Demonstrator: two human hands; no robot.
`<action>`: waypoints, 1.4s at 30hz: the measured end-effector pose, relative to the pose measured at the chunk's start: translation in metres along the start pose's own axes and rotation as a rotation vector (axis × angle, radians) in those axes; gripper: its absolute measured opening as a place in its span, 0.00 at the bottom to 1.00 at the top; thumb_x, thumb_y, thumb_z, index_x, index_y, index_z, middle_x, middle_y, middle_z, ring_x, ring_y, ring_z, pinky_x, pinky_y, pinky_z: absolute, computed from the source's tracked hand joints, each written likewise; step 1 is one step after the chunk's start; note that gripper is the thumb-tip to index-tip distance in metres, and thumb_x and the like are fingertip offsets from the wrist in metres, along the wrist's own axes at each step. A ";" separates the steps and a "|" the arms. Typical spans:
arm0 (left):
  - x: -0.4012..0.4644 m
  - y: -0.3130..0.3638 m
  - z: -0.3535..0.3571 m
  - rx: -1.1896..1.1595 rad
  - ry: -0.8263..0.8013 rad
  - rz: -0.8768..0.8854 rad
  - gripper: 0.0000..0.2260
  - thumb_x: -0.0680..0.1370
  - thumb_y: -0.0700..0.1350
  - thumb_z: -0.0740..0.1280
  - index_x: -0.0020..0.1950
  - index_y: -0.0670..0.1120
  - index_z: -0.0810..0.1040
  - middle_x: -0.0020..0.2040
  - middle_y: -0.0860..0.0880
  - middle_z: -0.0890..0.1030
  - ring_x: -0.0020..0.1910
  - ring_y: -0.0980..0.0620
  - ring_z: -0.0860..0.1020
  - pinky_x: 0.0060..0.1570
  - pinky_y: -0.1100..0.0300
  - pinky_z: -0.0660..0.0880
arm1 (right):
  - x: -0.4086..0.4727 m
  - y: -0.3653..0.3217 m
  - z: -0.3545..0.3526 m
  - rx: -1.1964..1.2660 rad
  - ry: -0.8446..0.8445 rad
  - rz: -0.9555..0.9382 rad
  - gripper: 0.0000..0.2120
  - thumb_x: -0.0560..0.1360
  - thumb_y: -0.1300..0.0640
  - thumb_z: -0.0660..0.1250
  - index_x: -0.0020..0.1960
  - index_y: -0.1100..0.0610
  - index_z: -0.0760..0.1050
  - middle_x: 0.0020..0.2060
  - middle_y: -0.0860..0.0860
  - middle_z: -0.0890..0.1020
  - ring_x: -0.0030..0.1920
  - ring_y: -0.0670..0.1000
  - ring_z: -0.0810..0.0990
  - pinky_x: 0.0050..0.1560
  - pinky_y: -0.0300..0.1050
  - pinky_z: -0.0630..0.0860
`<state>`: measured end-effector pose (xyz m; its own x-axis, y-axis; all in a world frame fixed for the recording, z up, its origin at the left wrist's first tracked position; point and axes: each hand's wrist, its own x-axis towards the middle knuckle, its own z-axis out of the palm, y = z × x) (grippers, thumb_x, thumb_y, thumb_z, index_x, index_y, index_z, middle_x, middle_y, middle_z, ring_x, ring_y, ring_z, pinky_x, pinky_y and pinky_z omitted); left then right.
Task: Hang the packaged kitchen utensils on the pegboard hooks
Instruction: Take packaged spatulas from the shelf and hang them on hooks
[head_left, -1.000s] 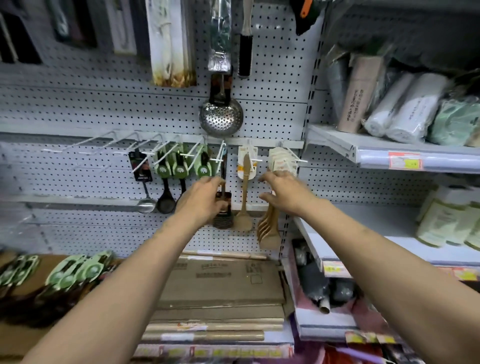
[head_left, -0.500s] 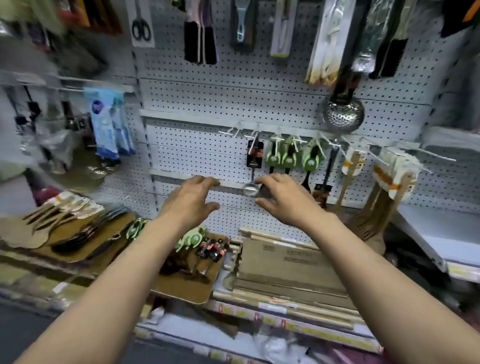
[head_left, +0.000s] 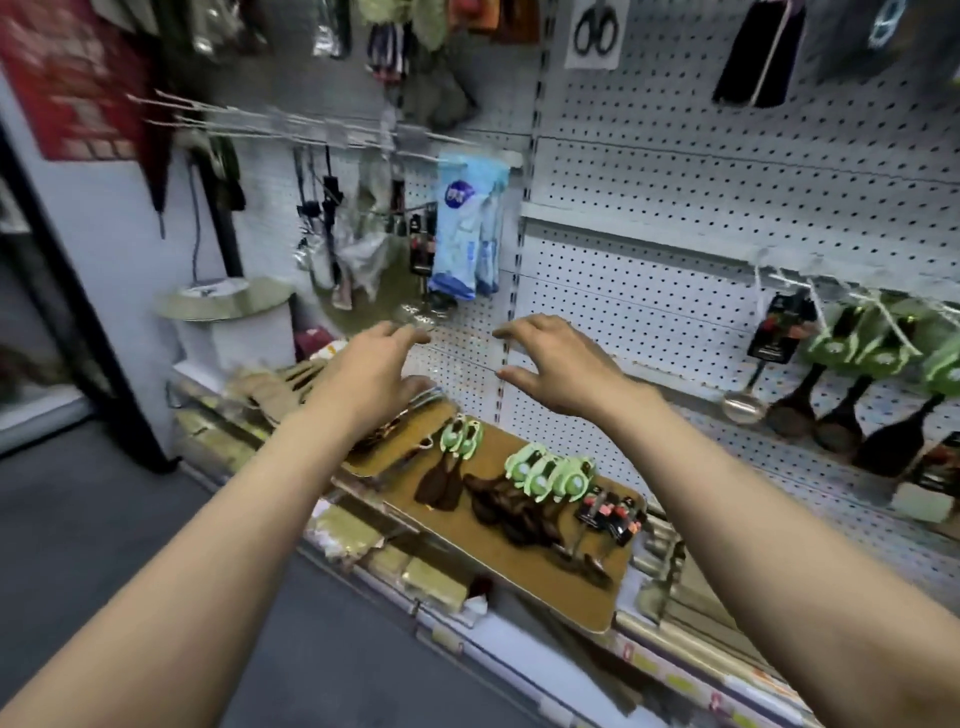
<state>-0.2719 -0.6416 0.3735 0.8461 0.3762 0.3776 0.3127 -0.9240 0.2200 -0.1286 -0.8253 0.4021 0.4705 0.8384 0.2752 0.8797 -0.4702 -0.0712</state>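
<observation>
Since the earlier frame the view has swung to the left, so the utensils already hung on the pegboard (head_left: 727, 171) now sit at the far right edge, and both hands have come away from them toward the low shelf. The left hand (head_left: 371, 379) hovers over the stock with its fingers loosely spread and holds nothing; the right hand (head_left: 558, 364) is also spread, thumb apart from the fingers, and is empty too. The packaged utensils (head_left: 545, 475) with green header cards lie on a brown cardboard sheet (head_left: 561, 587) on the shelf, below and between the two hands, next to some packs with black and red cards (head_left: 608, 512). I judge the next move is to pick one pack. The packs lie overlapped, so a grip on one could drag its neighbour off the sheet edge, and a grip on the dark spoon end instead of the card would leave the hang hole badly turned for the hooks (head_left: 789, 280). No writing is readable; a blue packet (head_left: 467, 228) carries a round logo, but it is too blurred to read.
</observation>
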 end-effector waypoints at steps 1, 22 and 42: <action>0.008 -0.020 0.001 0.002 0.002 -0.016 0.24 0.74 0.52 0.72 0.69 0.50 0.72 0.64 0.43 0.75 0.63 0.41 0.74 0.60 0.48 0.74 | 0.023 -0.008 0.010 0.007 -0.006 -0.016 0.25 0.79 0.43 0.65 0.72 0.49 0.67 0.70 0.52 0.72 0.70 0.55 0.69 0.67 0.54 0.71; 0.271 -0.397 0.065 -0.036 -0.110 -0.108 0.23 0.74 0.49 0.72 0.68 0.48 0.73 0.62 0.44 0.76 0.61 0.42 0.74 0.57 0.52 0.72 | 0.464 -0.094 0.206 0.136 -0.149 0.000 0.26 0.78 0.45 0.66 0.73 0.52 0.68 0.71 0.53 0.72 0.71 0.56 0.68 0.71 0.54 0.67; 0.396 -0.634 0.305 -0.203 -0.655 -0.014 0.20 0.76 0.48 0.70 0.67 0.48 0.75 0.63 0.44 0.78 0.65 0.44 0.73 0.59 0.56 0.69 | 0.597 -0.127 0.506 0.441 -0.570 0.698 0.18 0.80 0.47 0.64 0.66 0.54 0.76 0.64 0.55 0.79 0.64 0.58 0.77 0.59 0.48 0.75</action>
<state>-0.0036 0.0722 0.1094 0.9492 0.2101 -0.2344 0.2924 -0.8641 0.4097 0.0754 -0.1257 0.0904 0.7525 0.4753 -0.4559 0.2872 -0.8597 -0.4223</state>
